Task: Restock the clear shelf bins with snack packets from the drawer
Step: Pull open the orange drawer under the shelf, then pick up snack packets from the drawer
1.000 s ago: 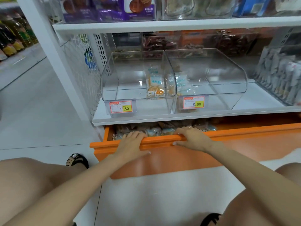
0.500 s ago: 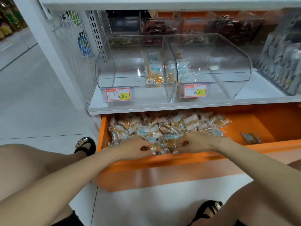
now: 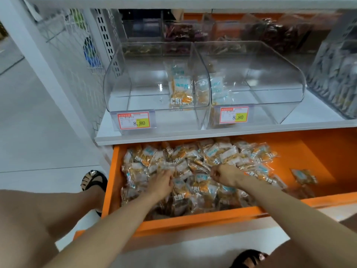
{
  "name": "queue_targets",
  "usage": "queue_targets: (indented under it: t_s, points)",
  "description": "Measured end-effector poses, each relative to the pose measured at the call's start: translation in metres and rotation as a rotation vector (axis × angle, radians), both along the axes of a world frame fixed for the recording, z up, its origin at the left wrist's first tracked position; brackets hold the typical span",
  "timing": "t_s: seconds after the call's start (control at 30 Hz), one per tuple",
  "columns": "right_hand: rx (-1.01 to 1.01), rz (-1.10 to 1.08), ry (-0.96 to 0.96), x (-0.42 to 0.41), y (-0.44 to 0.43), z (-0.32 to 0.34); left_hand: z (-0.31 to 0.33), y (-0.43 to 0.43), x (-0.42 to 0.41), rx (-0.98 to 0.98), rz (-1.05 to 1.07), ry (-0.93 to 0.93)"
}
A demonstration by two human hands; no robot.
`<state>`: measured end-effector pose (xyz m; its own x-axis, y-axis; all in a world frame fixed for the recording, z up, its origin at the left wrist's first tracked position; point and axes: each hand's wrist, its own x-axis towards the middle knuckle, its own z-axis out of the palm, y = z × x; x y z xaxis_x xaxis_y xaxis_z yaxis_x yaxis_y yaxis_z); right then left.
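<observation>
orange drawer is pulled out under the shelf, its left part heaped with packets. one stray packet lies apart on the right. both hands are down in the heap. left hand: fingers curled into the packets, gripping a bunch. right hand: fingers curled too, but what they hold is hidden, can't tell. left bin shows one upright packet by its right wall, right bin a few by its left wall. step looks like grabbing a load. advice: scoop from under the heap rather than pinch from the top, slick wrap likely slips. lift clear of the shelf edge, then drop over the low bin front. fill the back first, labels facing out.
</observation>
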<state>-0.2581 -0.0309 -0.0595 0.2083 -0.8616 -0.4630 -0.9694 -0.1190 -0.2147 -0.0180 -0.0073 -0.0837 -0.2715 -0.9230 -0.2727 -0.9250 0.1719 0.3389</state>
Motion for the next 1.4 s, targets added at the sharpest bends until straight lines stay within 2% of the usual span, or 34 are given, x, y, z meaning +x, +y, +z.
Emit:
queue_targets:
  t_s: [0.13,0.33,0.43,0.53,0.67,0.83,0.93,1.07,1.13,1.3,1.4]
  points:
    - [0.018,-0.018,0.037,0.004,-0.011,-0.018,-0.007,0.009,0.0,-0.008,-0.035,-0.093]
    - [0.05,-0.026,0.075,0.005,-0.017,-0.039,-0.017,0.014,-0.014,0.014,0.023,-0.051]
    - [0.092,-0.059,0.059,0.007,-0.014,-0.049,-0.023,0.001,-0.024,0.11,0.022,-0.162]
    - [0.103,-0.154,0.018,0.012,-0.013,-0.055,-0.03,-0.007,-0.031,0.239,0.065,-0.223]
    - [0.163,-0.363,-0.099,0.02,-0.02,-0.059,-0.033,-0.013,-0.034,0.332,0.11,-0.188]
    - [0.275,-0.356,-0.097,0.022,-0.022,-0.051,-0.018,-0.012,-0.027,0.382,0.058,-0.043]
    - [0.157,-0.251,-0.131,0.02,-0.02,-0.036,0.005,-0.011,-0.022,0.301,0.016,-0.001]
    - [0.077,-0.337,-0.319,0.018,-0.021,0.008,0.065,-0.01,-0.013,0.179,-0.042,0.062]
    - [0.056,-0.308,-0.417,0.015,-0.021,0.042,0.104,-0.008,-0.006,0.121,-0.081,0.137]
    - [-0.03,-0.201,-0.598,0.012,-0.007,0.134,0.19,-0.001,0.023,-0.073,-0.044,0.398]
    - [-0.122,-0.174,-0.758,0.014,0.008,0.188,0.235,-0.014,0.031,-0.197,0.084,0.674]
